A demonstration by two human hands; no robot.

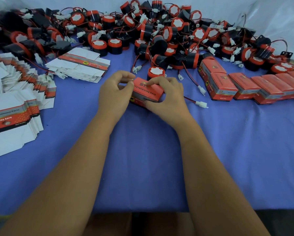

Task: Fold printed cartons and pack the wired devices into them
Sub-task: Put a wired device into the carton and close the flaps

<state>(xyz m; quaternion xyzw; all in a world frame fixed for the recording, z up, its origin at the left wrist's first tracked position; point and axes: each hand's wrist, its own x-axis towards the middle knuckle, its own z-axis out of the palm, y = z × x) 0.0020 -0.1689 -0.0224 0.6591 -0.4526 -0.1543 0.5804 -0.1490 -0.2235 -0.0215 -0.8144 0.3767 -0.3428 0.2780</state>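
Nearest to you, your two forearms reach out over the blue worktop [143, 159] and meet on one red carton [147, 92], which sits low on the cloth or just above it. Your right hand [166, 97] has its grip curled round the carton's right end, thumb underneath and fingers over the top edge. Your left hand [115, 92] is at the left end, fingertips bent in toward the end flap; the carton hides the contact, so I cannot say for sure that it pinches the flap, though it looks that way.

As I read it, you are closing the left end of this carton. It looks squared up, and whether a device is already inside I cannot tell. The next move calls for a steady hold with the right hand while the left tucks the flap home, without crushing the thin card.

Just beyond the carton stands a single device [156, 73], upright, its red-rimmed white face up. A loose red-and-black wire with a white plug [201, 104] lies to the right of your right hand.

Further out, flat carton blanks [15, 116] fan across the left side, with another stack [81, 65] behind them. A row of closed cartons [245, 87] runs off to the right. At the back, a big heap of wired devices [160, 31] waits against the white sheet.
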